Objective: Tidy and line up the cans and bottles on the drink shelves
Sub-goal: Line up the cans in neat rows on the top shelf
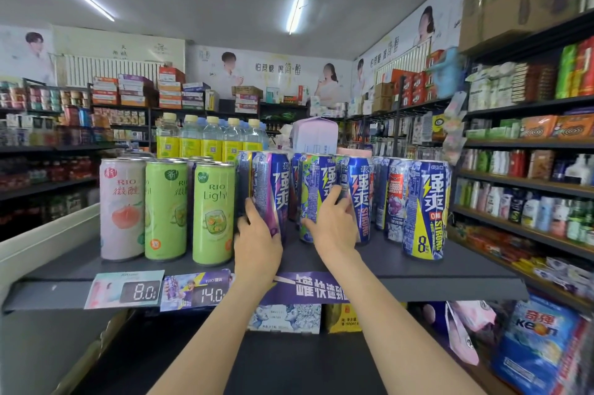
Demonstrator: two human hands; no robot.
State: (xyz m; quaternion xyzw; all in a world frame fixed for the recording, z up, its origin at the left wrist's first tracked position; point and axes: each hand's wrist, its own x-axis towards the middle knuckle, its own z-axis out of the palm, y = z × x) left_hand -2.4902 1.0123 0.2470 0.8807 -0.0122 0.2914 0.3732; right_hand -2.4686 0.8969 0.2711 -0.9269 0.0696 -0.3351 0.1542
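So on the far left of the dark grey metal shelf there's a tall pale pink peach-print can, then a tall light green can right beside it, then a second tall green can with "Light" on it, sitting a bit further forward. Behind those is a row of clear plastic bottles with yellow labels and pale caps.

Next over, the left hand is wrapped around the lower part of a tall blue and purple can with white characters, fingers curled on its left side. Just beside that, the right hand grips a tall blue can with a green and yellow lightning print, thumb and fingers clamped round it. Both cans stand upright on the shelf, mid-row.

Touching that one on the right is a blue "Strong" can, then a blue and white can with grapes, and furthest forward a blue and yellow can marked 8. Two price tags hang on the shelf's front edge.
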